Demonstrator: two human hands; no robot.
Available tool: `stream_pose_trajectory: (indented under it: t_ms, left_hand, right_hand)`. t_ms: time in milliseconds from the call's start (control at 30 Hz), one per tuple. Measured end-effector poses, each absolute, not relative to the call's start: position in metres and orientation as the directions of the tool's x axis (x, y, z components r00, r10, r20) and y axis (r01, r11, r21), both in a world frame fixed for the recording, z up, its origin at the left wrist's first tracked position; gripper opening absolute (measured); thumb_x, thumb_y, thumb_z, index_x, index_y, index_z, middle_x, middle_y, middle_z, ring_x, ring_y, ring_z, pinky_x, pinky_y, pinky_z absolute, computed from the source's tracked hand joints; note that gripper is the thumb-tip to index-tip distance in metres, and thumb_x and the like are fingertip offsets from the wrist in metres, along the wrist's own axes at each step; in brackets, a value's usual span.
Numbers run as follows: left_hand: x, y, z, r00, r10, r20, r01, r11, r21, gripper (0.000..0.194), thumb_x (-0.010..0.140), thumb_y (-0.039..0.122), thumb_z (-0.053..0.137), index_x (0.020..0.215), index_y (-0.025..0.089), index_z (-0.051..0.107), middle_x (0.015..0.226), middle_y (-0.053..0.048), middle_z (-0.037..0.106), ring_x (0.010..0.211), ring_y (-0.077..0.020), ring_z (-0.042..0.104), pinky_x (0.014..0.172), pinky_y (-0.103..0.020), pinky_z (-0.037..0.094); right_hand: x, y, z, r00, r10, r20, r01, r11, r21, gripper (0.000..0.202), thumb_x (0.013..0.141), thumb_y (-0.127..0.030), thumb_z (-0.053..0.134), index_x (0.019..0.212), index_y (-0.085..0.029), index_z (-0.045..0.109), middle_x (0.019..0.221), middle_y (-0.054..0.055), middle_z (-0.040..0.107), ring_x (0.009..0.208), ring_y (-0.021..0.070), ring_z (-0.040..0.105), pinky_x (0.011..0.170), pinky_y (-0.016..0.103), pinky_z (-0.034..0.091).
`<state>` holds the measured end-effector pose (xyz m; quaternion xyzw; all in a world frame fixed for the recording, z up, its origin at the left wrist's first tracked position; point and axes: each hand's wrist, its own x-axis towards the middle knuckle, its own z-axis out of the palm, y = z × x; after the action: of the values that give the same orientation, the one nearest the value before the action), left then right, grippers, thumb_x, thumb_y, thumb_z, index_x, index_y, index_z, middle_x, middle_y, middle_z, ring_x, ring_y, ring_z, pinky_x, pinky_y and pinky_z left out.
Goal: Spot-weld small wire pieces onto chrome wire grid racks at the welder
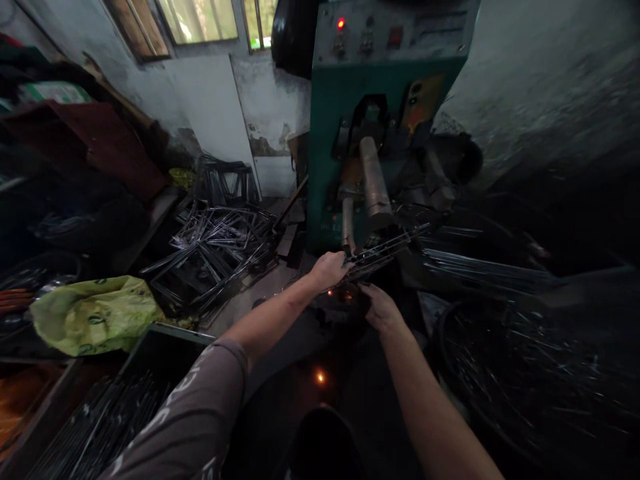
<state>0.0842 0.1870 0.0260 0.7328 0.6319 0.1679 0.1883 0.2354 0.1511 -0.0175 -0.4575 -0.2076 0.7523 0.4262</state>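
A wire frame (387,250) of thin metal rods is held at the lower end of the green welding machine (325,133). My left hand (331,270) is closed round its left end, right beside the slim copper-coloured rod (348,223) of the machine. Above the frame hangs the thick cylindrical arm (375,180). My right hand (381,308) is lower and to the right, its fingers drawn together near the frame's underside; what they pinch is lost in the dark. Orange sparks (321,378) glow below and between my hands.
Bent wire frames (220,233) lie heaped on the floor at left. Straight rods (480,267) rest at right, above a dark round tub (450,340) of wire pieces. A yellow sack (95,317) and a bin of rods (110,407) stand at near left. The machine's red light (341,23) is lit.
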Motion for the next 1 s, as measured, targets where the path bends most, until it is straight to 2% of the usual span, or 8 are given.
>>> stream_pose_trajectory:
  t_ms: [367, 500, 633, 733, 867, 1000]
  left_hand:
    - [0.088, 0.196, 0.017, 0.126, 0.991, 0.053, 0.847, -0.136, 0.513, 0.032, 0.088, 0.040, 0.049, 0.085, 0.013, 0.066, 0.078, -0.011, 0.069, 0.075, -0.0193, 0.065, 0.067, -0.025, 0.045]
    - [0.090, 0.197, 0.018, 0.121, 0.991, 0.050, 0.838, -0.129, 0.531, 0.031, 0.089, 0.040, 0.048, 0.089, 0.013, 0.065, 0.079, -0.010, 0.068, 0.076, -0.0195, 0.065, 0.068, -0.026, 0.044]
    - [0.084, 0.188, 0.025, 0.108, 0.993, 0.046, 0.840, -0.116, 0.529, 0.031, 0.083, 0.044, 0.055, 0.084, 0.015, 0.063, 0.074, -0.008, 0.065, 0.074, -0.0195, 0.062, 0.067, -0.026, 0.043]
    - [0.071, 0.175, 0.026, 0.127, 0.991, 0.039, 0.757, -0.122, 0.641, 0.040, 0.077, 0.054, 0.057, 0.080, 0.015, 0.061, 0.069, -0.003, 0.060, 0.068, -0.0154, 0.056, 0.062, -0.023, 0.040]
    - [0.054, 0.166, 0.019, 0.183, 0.980, 0.071, 0.523, -0.159, 0.838, 0.044, 0.085, 0.054, 0.042, 0.073, 0.014, 0.057, 0.064, 0.001, 0.053, 0.063, -0.0101, 0.047, 0.057, -0.020, 0.037]
    - [0.051, 0.168, 0.008, 0.163, 0.980, 0.118, 0.433, -0.178, 0.884, 0.042, 0.089, 0.049, 0.035, 0.068, 0.015, 0.051, 0.059, 0.004, 0.044, 0.058, -0.0083, 0.040, 0.054, -0.019, 0.034]
  right_hand:
    - [0.241, 0.148, -0.025, -0.177, 0.776, -0.605, -0.438, -0.613, -0.658, 0.019, 0.059, -0.010, 0.062, 0.077, -0.017, 0.060, 0.070, 0.005, 0.067, 0.066, 0.0194, 0.064, 0.058, 0.029, 0.052]
    - [0.226, 0.157, -0.019, -0.163, 0.837, -0.522, -0.368, -0.542, -0.755, 0.031, 0.057, -0.015, 0.066, 0.086, -0.020, 0.055, 0.072, 0.001, 0.066, 0.054, 0.0137, 0.057, 0.047, 0.023, 0.045]
    - [0.204, 0.176, -0.014, -0.146, 0.913, -0.382, -0.273, -0.408, -0.871, 0.043, 0.051, -0.025, 0.071, 0.090, -0.021, 0.053, 0.073, -0.001, 0.064, 0.061, 0.0168, 0.058, 0.052, 0.027, 0.046]
    - [0.201, 0.178, -0.017, -0.140, 0.938, -0.316, -0.250, -0.343, -0.906, 0.047, 0.045, -0.028, 0.075, 0.086, -0.019, 0.053, 0.077, 0.002, 0.065, 0.074, 0.0205, 0.060, 0.065, 0.031, 0.048]
    - [0.215, 0.159, -0.032, -0.061, 0.971, -0.232, -0.182, -0.239, -0.954, 0.050, 0.044, -0.028, 0.075, 0.088, -0.020, 0.053, 0.083, 0.001, 0.064, 0.084, 0.0210, 0.059, 0.078, 0.034, 0.046]
    - [0.227, 0.124, -0.047, -0.007, 0.962, -0.271, -0.132, -0.270, -0.954, 0.040, 0.047, -0.033, 0.075, 0.078, -0.018, 0.055, 0.077, 0.002, 0.064, 0.073, 0.0195, 0.059, 0.070, 0.032, 0.047]
